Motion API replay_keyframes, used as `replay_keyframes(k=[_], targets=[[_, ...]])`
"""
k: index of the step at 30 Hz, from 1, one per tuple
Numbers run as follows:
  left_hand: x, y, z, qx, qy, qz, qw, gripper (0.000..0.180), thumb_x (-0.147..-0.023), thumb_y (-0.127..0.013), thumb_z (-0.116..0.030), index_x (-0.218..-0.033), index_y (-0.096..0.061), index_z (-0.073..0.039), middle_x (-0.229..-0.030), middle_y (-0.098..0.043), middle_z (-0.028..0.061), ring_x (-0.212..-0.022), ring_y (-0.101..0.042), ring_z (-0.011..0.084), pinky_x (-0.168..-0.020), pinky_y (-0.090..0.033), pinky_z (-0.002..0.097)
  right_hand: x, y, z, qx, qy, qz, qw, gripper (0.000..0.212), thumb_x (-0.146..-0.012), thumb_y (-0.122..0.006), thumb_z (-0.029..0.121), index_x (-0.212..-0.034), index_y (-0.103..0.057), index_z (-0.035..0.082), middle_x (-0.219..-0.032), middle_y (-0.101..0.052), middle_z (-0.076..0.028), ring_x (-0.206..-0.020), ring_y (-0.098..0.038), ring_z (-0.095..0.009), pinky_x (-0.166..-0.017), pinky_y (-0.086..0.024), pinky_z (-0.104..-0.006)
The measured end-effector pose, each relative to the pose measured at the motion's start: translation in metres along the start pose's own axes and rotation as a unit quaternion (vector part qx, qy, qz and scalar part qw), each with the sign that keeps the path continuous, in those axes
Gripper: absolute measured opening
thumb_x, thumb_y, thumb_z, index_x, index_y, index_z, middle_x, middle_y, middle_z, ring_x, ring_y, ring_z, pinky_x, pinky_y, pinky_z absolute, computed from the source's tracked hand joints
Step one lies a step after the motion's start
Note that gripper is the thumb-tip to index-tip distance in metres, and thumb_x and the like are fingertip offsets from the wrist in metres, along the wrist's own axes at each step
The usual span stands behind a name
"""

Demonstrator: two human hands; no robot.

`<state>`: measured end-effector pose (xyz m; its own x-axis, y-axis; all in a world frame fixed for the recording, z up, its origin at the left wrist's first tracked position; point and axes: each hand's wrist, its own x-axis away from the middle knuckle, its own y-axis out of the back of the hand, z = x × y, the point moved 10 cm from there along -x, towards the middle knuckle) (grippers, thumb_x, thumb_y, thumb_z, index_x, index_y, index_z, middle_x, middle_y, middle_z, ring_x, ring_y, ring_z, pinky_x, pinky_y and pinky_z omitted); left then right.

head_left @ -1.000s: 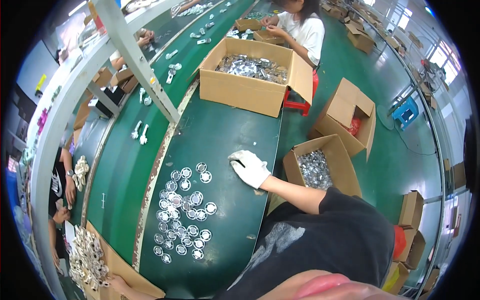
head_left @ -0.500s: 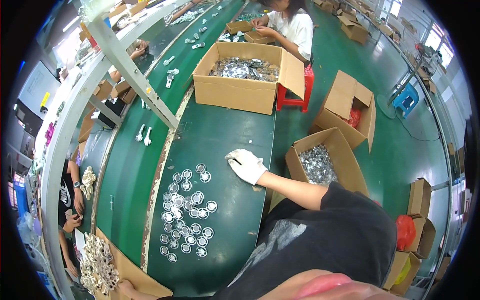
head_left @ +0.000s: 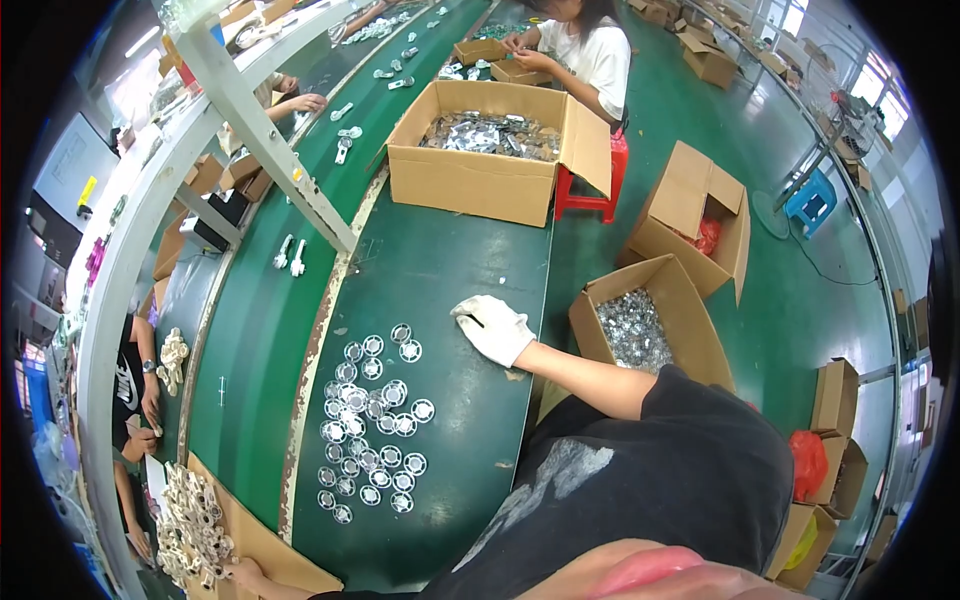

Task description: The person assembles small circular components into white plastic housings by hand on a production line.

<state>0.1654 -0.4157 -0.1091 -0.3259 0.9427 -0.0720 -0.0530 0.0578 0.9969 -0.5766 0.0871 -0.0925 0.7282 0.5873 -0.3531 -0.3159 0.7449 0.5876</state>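
Right hand (head_left: 492, 330): in a white glove, back uppermost, low over the right part of the green tabletop (head_left: 440, 250) near its edge. Fingers bent together and pointing left, thumb close to the forefinger, a narrow dark slit between the two. Neither spread wide nor visibly clenched; whether anything was pinched inside could not be told. Contact with the tabletop likewise unclear, the underside being hidden. A small white speck (head_left: 502, 281) lay beyond the knuckles, apart from the glove.

Left hand (head_left: 243, 573): bare, at the lower left, just beside the right side of a heap of off-white, ring-ended parts (head_left: 195, 520). Fingertips merged with the heap; touch seemed likely, but grasp or release could not be told. The heap lay against brown cardboard (head_left: 262, 535), partly covering it.

Between the hands, well apart from the glove: a loose cluster of wheel-shaped silver discs (head_left: 403, 425) with dark centres, some overlapping, most lying flat on the tabletop. Left of these ran a green conveyor belt (head_left: 250, 380), bearing a pair of long-stemmed silver-white parts (head_left: 297, 262). Beyond the glove stood an open carton (head_left: 470, 185) of flat metal pieces (head_left: 490, 137); right of the table, another carton (head_left: 700, 320), holding small shiny pieces (head_left: 636, 328).
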Motion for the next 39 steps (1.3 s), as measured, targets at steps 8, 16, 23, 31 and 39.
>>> replay_keyframes(k=[8, 16, 23, 31, 39], targets=[[-0.035, -0.028, 0.017, -0.122, -0.19, -0.127, 0.966, 0.03, -0.09, -0.058, -0.021, -0.113, -0.068, -0.006, -0.09, -0.07, 0.0159, -0.078, -0.067, 0.0347, -0.068, -0.054, 0.05, -0.009, -0.013, 0.012, 0.041, 0.05, 0.026, 0.998, 0.02, -0.094, -0.061, 0.019, -0.105, -0.072, 0.007, -0.105, -0.071, -0.016, -0.1, -0.066, -0.035, -0.092, -0.052, -0.0428], [0.064, -0.013, -0.015, 0.105, 0.076, 0.026, 0.991, 0.057, -0.097, -0.045, -0.047, -0.127, -0.062, -0.002, -0.126, -0.066, 0.0257, -0.121, -0.062, 0.0411, -0.101, -0.05, 0.0513, 0.003, -0.018, -0.022, 0.023, -0.018, 0.033, 0.999, 0.023, -0.101, -0.057, 0.014, -0.111, -0.07, -0.002, -0.114, -0.069, -0.015, -0.11, -0.064, -0.026, -0.103, -0.046, -0.0359], [0.155, 0.034, 0.0, 0.095, -0.041, -0.184, 0.978, 0.032, -0.092, -0.065, -0.031, -0.105, -0.066, -0.002, -0.113, -0.066, 0.0196, -0.109, -0.061, 0.0378, -0.091, -0.052, 0.0485, 0.001, -0.03, -0.032, -0.04, -0.026, 0.064, 0.997, 0.025, -0.102, -0.056, 0.013, -0.118, -0.067, -0.003, -0.118, -0.069, -0.013, -0.111, -0.063, -0.024, -0.104, -0.045, -0.0348], [0.229, 0.025, -0.031, 0.151, -0.055, -0.189, 0.969, 0.045, -0.09, -0.066, -0.03, -0.126, -0.061, -0.004, -0.125, -0.061, 0.0189, -0.114, -0.059, 0.0381, -0.095, -0.049, 0.0479, -0.005, -0.032, -0.023, -0.008, -0.016, 0.073, 0.997, 0.026, -0.102, -0.055, 0.013, -0.119, -0.067, -0.003, -0.118, -0.069, -0.014, -0.11, -0.064, -0.024, -0.103, -0.045, -0.0349], [0.2, 0.027, -0.044, 0.157, 0.005, -0.047, 0.986, 0.075, -0.094, -0.059, -0.052, -0.149, -0.042, -0.004, -0.148, -0.045, 0.0198, -0.137, -0.041, 0.0396, -0.11, -0.033, 0.0549, -0.016, -0.041, -0.018, 0.011, -0.031, 0.101, 0.994, 0.03, -0.102, -0.056, 0.016, -0.124, -0.065, -0.003, -0.123, -0.068, -0.015, -0.117, -0.062, -0.026, -0.106, -0.043, -0.0363]])
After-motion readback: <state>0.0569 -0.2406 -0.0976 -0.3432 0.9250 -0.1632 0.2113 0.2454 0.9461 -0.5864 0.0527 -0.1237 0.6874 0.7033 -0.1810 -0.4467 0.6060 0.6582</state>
